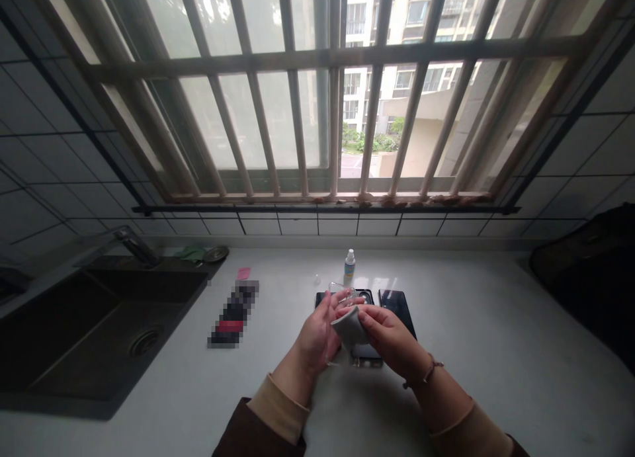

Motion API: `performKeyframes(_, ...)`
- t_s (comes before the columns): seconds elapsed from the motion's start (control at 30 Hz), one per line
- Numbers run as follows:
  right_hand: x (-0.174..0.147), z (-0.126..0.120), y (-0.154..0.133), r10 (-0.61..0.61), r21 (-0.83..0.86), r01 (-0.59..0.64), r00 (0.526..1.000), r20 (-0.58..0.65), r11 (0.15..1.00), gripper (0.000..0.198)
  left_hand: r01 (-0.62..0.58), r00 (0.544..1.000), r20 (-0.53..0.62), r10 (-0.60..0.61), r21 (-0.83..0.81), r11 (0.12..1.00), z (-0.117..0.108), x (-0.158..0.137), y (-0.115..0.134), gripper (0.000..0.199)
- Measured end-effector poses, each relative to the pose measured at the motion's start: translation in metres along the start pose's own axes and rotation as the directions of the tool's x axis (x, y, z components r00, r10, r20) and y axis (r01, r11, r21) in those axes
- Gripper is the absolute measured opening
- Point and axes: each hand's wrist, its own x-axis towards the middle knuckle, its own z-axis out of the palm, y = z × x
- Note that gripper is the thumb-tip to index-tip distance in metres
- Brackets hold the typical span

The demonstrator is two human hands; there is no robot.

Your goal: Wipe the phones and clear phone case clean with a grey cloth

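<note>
My left hand (313, 338) is closed around what looks like a clear phone case (341, 287), whose see-through rim shows above and below the fingers. My right hand (391, 338) pinches a folded grey cloth (348, 327) and holds it against or just over the case. Below my hands lies a dark phone (368, 352), largely covered by them. Another dark phone (395, 303) rests just right of it, partly behind my right hand. Beyond the phones stands a small white bottle (350, 265) with a blue and yellow label.
At the left is a dark sink (74, 338) with a faucet (137, 247). A pink slip (243, 273) and a blurred dark-and-red item (233, 315) lie beside it. A black bag-like object (590, 278) stands at the right. Behind the counter (486, 325) is a barred window.
</note>
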Motion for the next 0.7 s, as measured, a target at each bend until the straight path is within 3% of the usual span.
performKeyframes(0.13, 0.001, 0.000, 0.003, -0.006, 0.018, 0.006, 1.000, 0.001, 1.000, 0.049, 0.002, 1.000, 0.018, 0.000, -0.110, 0.994, 0.002, -0.004, 0.006, 0.060)
performKeyframes(0.23, 0.008, -0.011, 0.010, -0.038, 0.014, 0.041, 0.979, -0.201, 0.999, 0.050, -0.029, 0.998, -0.051, 0.024, -0.115, 0.993, 0.001, -0.003, 0.009, 0.058)
performKeyframes(0.27, 0.010, -0.016, 0.012, -0.055, -0.001, 0.058, 0.947, -0.316, 0.998, 0.052, -0.025, 0.996, -0.090, 0.016, -0.095, 0.995, 0.001, -0.003, 0.009, 0.058)
performKeyframes(0.33, 0.013, -0.028, 0.014, -0.116, -0.096, 0.076, 0.834, -0.540, 0.993, 0.056, 0.018, 0.989, -0.145, -0.026, -0.058, 0.998, 0.000, -0.002, 0.006, 0.059)
performKeyframes(0.4, 0.013, -0.036, 0.013, -0.222, -0.276, 0.045, 0.722, -0.655, 0.960, 0.056, 0.076, 0.986, -0.146, -0.081, -0.041, 0.996, 0.000, -0.001, 0.001, 0.062)
performKeyframes(0.43, 0.012, -0.038, 0.011, -0.282, -0.377, 0.016, 0.692, -0.665, 0.926, 0.054, 0.097, 0.986, -0.134, -0.102, -0.038, 0.995, 0.000, -0.001, -0.002, 0.063)
performKeyframes(0.5, 0.008, -0.035, 0.006, -0.402, -0.566, -0.008, 0.695, -0.596, 0.824, 0.046, 0.131, 0.985, -0.106, -0.134, -0.030, 0.991, 0.003, -0.001, -0.010, 0.064)
performKeyframes(0.57, 0.005, -0.027, 0.002, -0.492, -0.712, 0.046, 0.753, -0.436, 0.701, 0.037, 0.157, 0.986, -0.060, -0.158, -0.023, 0.987, 0.008, -0.003, -0.017, 0.062)
performKeyframes(0.7, 0.005, -0.009, 0.001, -0.545, -0.821, 0.207, 0.826, -0.145, 0.532, 0.026, 0.129, 0.991, 0.031, -0.128, -0.032, 0.991, 0.015, -0.006, -0.025, 0.052)
